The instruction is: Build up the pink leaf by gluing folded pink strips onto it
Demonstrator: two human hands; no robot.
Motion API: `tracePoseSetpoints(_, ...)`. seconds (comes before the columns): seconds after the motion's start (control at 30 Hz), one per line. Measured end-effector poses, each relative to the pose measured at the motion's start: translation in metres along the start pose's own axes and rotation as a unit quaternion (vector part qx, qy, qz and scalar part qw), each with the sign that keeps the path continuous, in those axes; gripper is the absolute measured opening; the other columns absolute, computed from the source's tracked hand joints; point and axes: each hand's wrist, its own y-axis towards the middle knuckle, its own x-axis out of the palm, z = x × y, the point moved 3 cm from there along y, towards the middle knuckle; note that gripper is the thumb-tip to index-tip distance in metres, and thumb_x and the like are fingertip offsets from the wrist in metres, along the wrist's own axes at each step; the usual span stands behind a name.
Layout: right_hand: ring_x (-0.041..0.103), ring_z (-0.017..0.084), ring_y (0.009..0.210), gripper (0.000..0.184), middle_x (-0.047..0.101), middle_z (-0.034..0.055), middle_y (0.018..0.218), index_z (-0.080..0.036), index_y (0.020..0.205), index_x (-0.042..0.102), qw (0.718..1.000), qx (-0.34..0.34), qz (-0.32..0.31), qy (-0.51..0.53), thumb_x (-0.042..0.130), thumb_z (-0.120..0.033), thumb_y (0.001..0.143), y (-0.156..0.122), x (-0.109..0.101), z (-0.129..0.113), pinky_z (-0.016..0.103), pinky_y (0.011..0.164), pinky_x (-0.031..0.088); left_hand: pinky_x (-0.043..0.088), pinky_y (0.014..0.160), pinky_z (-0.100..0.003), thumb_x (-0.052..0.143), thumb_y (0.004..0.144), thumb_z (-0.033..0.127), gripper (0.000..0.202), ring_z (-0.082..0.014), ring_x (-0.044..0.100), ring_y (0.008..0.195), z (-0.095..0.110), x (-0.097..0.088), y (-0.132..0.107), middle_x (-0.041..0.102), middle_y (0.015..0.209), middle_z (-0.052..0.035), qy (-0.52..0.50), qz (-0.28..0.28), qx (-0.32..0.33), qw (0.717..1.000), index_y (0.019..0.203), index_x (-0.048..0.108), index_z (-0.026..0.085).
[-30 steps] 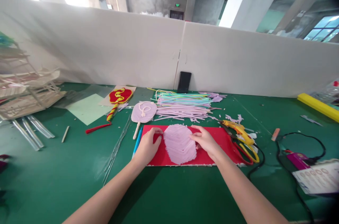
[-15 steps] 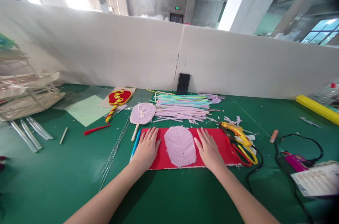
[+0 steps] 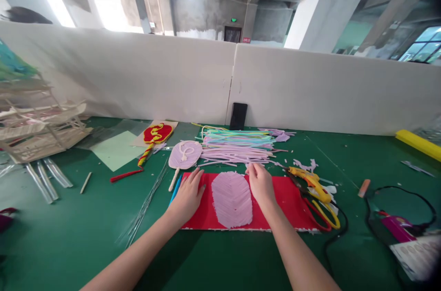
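Note:
A lilac oval (image 3: 231, 201) made of strips laid in a V pattern lies on a red board (image 3: 201, 210) in front of me. My left hand (image 3: 188, 195) rests on the board's left part, fingers stretched out flat, beside a blue pen-like stick (image 3: 175, 191). At the oval's upper right, my right hand (image 3: 261, 183) has its fingers curled and pinched together; whatever they may hold is hidden or too small to name. Just beyond its fingertips lie bundled lilac and turquoise fuzzy strips (image 3: 237, 146). A finished-looking lilac fan (image 3: 186, 154) with a short handle lies beyond my left hand.
Scissors (image 3: 324, 215) and a yellow glue gun (image 3: 312, 181) lie at the board's right end, a black cable trailing off. Thin wires (image 3: 148, 204) and a red-and-yellow fan (image 3: 157, 134) lie on the left. A phone (image 3: 238, 116) leans against the white partition (image 3: 155, 75).
My right hand has lifted from lying flat on the board, shifted left toward the oval's top edge and closed its fingers. My left hand stays flat. The view has tilted up slightly.

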Motion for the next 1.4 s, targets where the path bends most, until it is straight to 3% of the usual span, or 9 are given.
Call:
tracePoseSetpoints(0.1,0.041,0.013,0.048,0.043,0.045,-0.0016,0.049,-0.021,0.055,0.044,0.999,0.011,0.024,0.03,0.033,-0.042,0.091,-0.002,0.007,0.004,0.026,0.052,0.034,0.042,0.101,-0.04,0.037,0.091,0.031,0.044,-0.0252,0.05,0.123,0.01,-0.019,0.025,0.053,0.132,-0.0135,-0.025,0.008,0.02,0.999,0.131,0.045,0.013)
tracePoseSetpoints(0.2,0.032,0.01,0.046,0.042,0.036,-0.0045,0.047,-0.021,0.052,0.04,0.998,0.011,0.036,0.057,0.04,-0.043,0.088,-0.008,0.009,0.009,0.025,0.05,0.028,0.043,0.099,-0.035,0.038,0.092,0.031,0.042,-0.0218,0.052,0.12,0.029,-0.028,0.067,0.055,0.132,-0.0087,-0.003,-0.002,0.103,0.995,0.131,0.044,0.018)
tracePoseSetpoints(0.4,0.028,0.008,0.044,0.042,0.031,-0.0058,0.045,-0.02,0.052,0.036,0.994,0.033,0.062,0.082,0.039,-0.041,0.089,-0.005,0.006,0.015,0.023,0.044,0.024,0.042,0.098,-0.03,0.043,0.09,0.022,0.039,-0.0203,0.053,0.117,0.055,0.005,0.162,0.052,0.132,-0.0097,0.111,-0.069,0.196,0.972,0.128,0.049,0.018)
tracePoseSetpoints(0.57,0.03,0.008,0.043,0.04,0.032,-0.0057,0.045,-0.02,0.054,0.036,0.993,0.036,0.045,0.1,0.042,-0.038,0.088,-0.005,0.009,0.014,0.022,0.044,0.023,0.044,0.092,-0.033,0.055,0.08,0.012,0.04,-0.0226,0.058,0.107,0.054,0.028,0.208,0.057,0.12,-0.0113,0.171,-0.126,0.226,0.951,0.119,0.056,0.019)
tracePoseSetpoints(0.7,0.029,0.008,0.042,0.041,0.032,-0.0057,0.044,-0.02,0.052,0.035,0.993,0.053,0.024,0.1,0.042,-0.038,0.088,-0.006,0.01,0.013,0.023,0.044,0.022,0.042,0.094,-0.035,0.064,0.07,0.016,0.055,-0.0263,0.054,0.112,0.049,0.026,0.226,0.053,0.127,-0.0121,0.183,-0.165,0.23,0.941,0.124,0.053,0.02)
tracePoseSetpoints(0.83,0.029,0.008,0.042,0.041,0.032,-0.0059,0.044,-0.02,0.052,0.035,0.992,0.069,0.017,0.108,0.041,-0.04,0.088,-0.006,0.01,0.014,0.023,0.044,0.022,0.042,0.095,-0.03,0.056,0.077,0.026,0.05,-0.0223,0.053,0.116,0.044,0.019,0.242,0.055,0.129,-0.009,0.155,-0.185,0.218,0.946,0.127,0.049,0.021)
tracePoseSetpoints(1.03,0.03,0.008,0.043,0.042,0.032,-0.0061,0.044,-0.021,0.052,0.034,0.991,0.076,0.014,0.11,0.041,-0.04,0.088,-0.005,0.01,0.014,0.023,0.044,0.023,0.048,0.078,-0.022,0.048,0.082,0.026,0.036,-0.015,0.062,0.095,0.034,0.013,0.258,0.064,0.11,-0.0041,0.113,-0.138,0.19,0.965,0.118,0.05,0.02)
tracePoseSetpoints(1.23,0.031,0.008,0.043,0.041,0.034,-0.0056,0.045,-0.02,0.052,0.038,0.992,0.073,0.008,0.103,0.041,-0.039,0.089,-0.005,0.009,0.014,0.022,0.045,0.024,0.045,0.08,-0.026,0.052,0.08,0.025,0.019,-0.0178,0.059,0.093,0.043,0.011,0.246,0.061,0.104,-0.0043,0.127,-0.092,0.247,0.956,0.094,0.063,0.02)
tracePoseSetpoints(1.4,0.032,0.009,0.042,0.042,0.034,-0.0056,0.044,-0.02,0.052,0.038,0.994,0.057,0.014,0.091,0.041,-0.039,0.089,-0.004,0.009,0.014,0.023,0.046,0.024,0.041,0.083,-0.03,0.044,0.088,0.025,0.023,-0.0188,0.058,0.092,0.051,0.008,0.226,0.062,0.094,-0.0056,0.169,-0.088,0.315,0.93,0.091,0.067,0.021)
